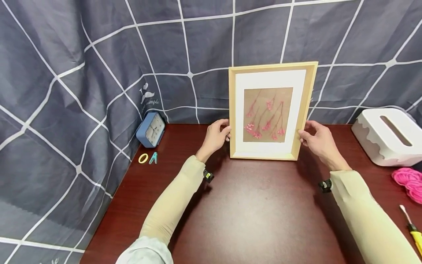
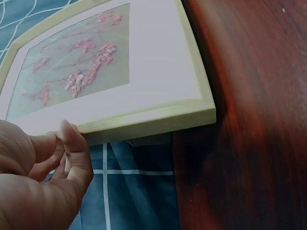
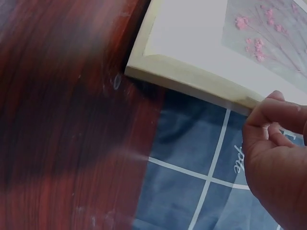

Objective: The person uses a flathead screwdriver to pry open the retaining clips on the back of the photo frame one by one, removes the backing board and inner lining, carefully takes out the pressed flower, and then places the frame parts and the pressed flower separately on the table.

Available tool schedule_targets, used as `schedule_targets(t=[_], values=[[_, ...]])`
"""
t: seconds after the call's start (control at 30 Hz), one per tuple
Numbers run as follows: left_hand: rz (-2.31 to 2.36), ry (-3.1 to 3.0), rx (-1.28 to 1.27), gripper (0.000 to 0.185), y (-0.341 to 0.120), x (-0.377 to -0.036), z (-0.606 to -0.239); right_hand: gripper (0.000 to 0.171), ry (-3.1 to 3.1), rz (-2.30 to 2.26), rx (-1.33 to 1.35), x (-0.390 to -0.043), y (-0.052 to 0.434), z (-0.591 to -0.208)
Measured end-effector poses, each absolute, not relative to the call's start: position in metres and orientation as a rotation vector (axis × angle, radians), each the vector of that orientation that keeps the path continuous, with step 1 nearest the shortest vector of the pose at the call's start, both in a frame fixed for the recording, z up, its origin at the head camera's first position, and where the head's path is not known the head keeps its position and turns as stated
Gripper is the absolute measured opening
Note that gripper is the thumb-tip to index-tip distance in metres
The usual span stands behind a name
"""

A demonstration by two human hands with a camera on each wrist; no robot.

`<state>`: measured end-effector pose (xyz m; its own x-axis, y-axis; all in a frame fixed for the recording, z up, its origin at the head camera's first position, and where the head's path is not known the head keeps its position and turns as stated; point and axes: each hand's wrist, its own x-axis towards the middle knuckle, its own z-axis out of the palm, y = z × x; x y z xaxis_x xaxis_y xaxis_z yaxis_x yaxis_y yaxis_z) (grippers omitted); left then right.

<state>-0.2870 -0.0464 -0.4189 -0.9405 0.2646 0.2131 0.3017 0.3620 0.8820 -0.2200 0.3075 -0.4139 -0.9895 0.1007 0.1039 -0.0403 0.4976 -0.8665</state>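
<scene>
Pale wood picture frame stands upright at twelve o'clock on the dark red surface, against the checked cloth. My left hand pinches its nine o'clock edge; my right hand grips its three o'clock edge.

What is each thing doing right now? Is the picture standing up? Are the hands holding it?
picture frame: upright on the table, held at both side edges
left hand: fingers curled on the frame's left edge
right hand: fingers curled on the frame's right edge
blue clock: standing, leaning toward the cloth
tissue box: lying flat, slot facing up
pink cord: bunched in a loose pile
</scene>
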Motion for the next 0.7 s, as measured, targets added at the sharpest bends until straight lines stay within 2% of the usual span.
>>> schedule_targets(t=[0.47, 0.7], values=[[-1.800, -2.509, -0.539, 0.031, -0.058, -0.268, -0.421, 0.036, -2.489, 1.574, -0.055, -0.202, 0.303, -0.420], [-2.404, -2.411, -0.350, 0.041, -0.066, -0.249, -0.410, 0.018, -2.384, 1.760, -0.071, -0.185, 0.307, -0.423]])
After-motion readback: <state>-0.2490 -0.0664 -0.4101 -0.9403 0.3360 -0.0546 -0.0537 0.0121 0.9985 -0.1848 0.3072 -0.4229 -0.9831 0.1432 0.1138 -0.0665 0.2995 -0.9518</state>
